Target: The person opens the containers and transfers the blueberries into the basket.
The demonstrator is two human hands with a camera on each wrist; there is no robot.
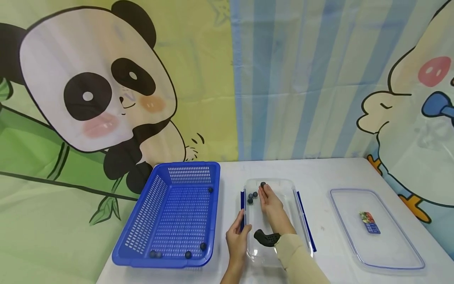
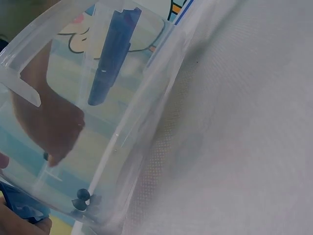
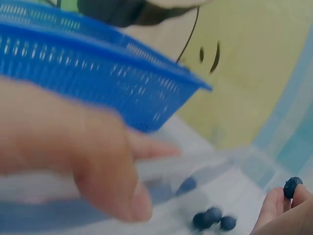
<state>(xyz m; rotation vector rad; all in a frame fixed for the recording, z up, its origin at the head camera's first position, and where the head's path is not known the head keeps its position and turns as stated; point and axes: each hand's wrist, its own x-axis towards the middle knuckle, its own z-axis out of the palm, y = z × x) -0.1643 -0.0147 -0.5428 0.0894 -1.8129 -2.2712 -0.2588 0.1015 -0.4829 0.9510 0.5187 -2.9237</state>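
My right hand [image 1: 272, 205] reaches over the clear plastic container [image 1: 269, 256] and pinches a blueberry [image 3: 293, 187] between its fingertips, near the far end. My left hand [image 1: 237, 238] grips the container's left side wall, its fingers by the blue latch [image 2: 24, 205]. Below the right hand, at the far left corner of the container, a few blueberries [image 3: 213, 215] lie clustered. To the left stands a blue plastic basket [image 1: 166, 263], holding several scattered blueberries [image 1: 188, 255], mostly along its near end.
A clear lid [image 1: 397, 252] with a blue-edged rim lies flat at the right, a small printed label [image 1: 369, 223] on it. On the container's right side another blue latch [image 1: 306, 221] hangs outward. Behind the white table [image 1: 319, 173] hangs a cartoon-printed curtain [image 1: 198, 79].
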